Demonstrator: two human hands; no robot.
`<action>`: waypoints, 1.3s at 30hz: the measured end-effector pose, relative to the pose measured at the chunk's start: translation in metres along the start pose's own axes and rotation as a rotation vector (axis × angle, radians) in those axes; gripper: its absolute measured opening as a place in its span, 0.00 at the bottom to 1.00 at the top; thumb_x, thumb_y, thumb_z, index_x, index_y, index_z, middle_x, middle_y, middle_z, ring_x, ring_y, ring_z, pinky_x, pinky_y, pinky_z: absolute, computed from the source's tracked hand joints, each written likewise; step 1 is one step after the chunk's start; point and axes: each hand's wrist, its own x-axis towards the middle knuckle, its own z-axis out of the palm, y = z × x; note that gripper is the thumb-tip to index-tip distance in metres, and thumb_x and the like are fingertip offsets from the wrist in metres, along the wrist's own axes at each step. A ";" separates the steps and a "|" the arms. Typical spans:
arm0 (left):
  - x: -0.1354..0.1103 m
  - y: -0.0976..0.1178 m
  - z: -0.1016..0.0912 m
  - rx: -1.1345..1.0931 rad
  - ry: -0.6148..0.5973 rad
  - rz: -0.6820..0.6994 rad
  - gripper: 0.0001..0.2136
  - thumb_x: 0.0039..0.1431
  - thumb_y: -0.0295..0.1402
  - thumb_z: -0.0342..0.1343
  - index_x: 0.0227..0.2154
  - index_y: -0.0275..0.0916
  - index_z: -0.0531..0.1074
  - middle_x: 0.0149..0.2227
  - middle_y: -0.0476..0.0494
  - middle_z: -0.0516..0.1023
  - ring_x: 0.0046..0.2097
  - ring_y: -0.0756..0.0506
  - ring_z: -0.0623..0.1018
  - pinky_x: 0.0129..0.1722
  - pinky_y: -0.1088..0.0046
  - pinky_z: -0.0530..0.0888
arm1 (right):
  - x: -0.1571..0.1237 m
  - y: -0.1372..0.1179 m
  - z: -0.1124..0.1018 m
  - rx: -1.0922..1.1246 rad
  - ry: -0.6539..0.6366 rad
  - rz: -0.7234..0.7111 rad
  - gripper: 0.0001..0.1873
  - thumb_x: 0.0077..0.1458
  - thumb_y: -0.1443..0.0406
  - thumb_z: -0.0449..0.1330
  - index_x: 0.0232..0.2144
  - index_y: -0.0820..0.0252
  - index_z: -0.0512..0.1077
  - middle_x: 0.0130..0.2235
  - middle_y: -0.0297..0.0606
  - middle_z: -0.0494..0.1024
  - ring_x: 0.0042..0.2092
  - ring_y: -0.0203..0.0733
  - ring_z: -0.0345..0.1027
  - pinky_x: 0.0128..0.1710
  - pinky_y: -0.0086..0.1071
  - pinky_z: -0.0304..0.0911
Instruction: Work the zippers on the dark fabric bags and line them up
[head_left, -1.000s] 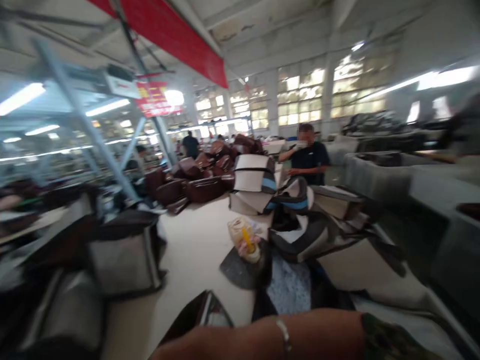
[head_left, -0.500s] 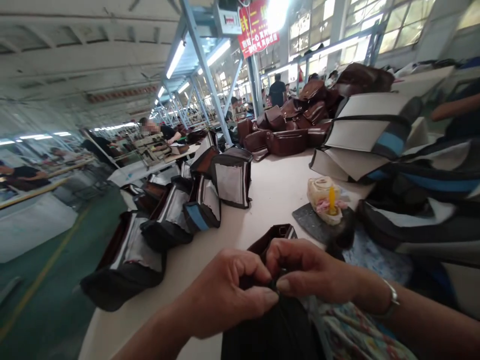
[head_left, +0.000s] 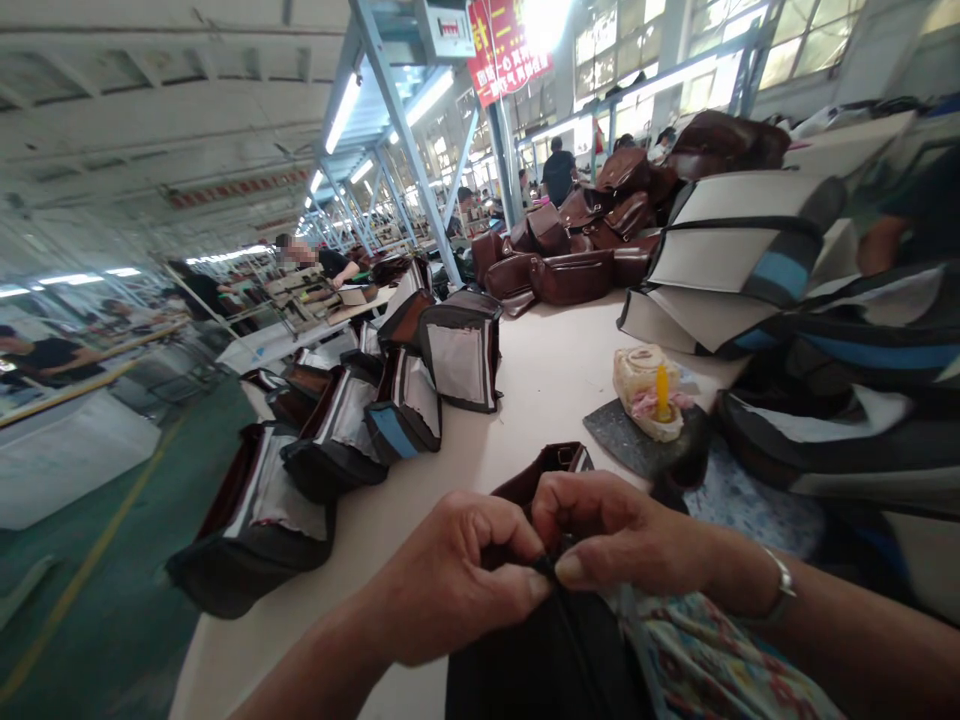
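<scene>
A black bag [head_left: 540, 665] lies close in front of me, its dark brown top edge with a metal buckle [head_left: 564, 456] showing beyond my fingers. My left hand [head_left: 461, 580] pinches the bag's dark material along a narrow raised line, thumb against forefinger. From the other side my right hand [head_left: 634, 535], with a silver bracelet on its wrist, pinches the same line. The two sets of fingertips almost meet. Whether that line is a zipper or a seam I cannot make out, since the fingers cover it.
Unfinished bags [head_left: 255, 520] stand along the left of the white table [head_left: 540, 350]. Brown leather bags [head_left: 574, 275] are heaped at the back. Grey and blue bag pieces [head_left: 750, 240] pile up on the right. A wrapped container with a yellow stick [head_left: 662, 390] sits on a dark slab [head_left: 622, 440].
Both hands stay pinched on the bag and have barely shifted. The dark line between the fingertips shows a little more. A person's arm at the far right has moved lower.
</scene>
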 end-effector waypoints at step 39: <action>-0.005 0.005 0.007 0.167 0.039 -0.133 0.04 0.50 0.30 0.54 0.24 0.36 0.71 0.23 0.53 0.64 0.27 0.52 0.63 0.25 0.76 0.58 | -0.004 0.014 0.005 -0.247 0.102 -0.076 0.12 0.57 0.63 0.65 0.34 0.62 0.66 0.28 0.28 0.65 0.28 0.31 0.52 0.26 0.26 0.49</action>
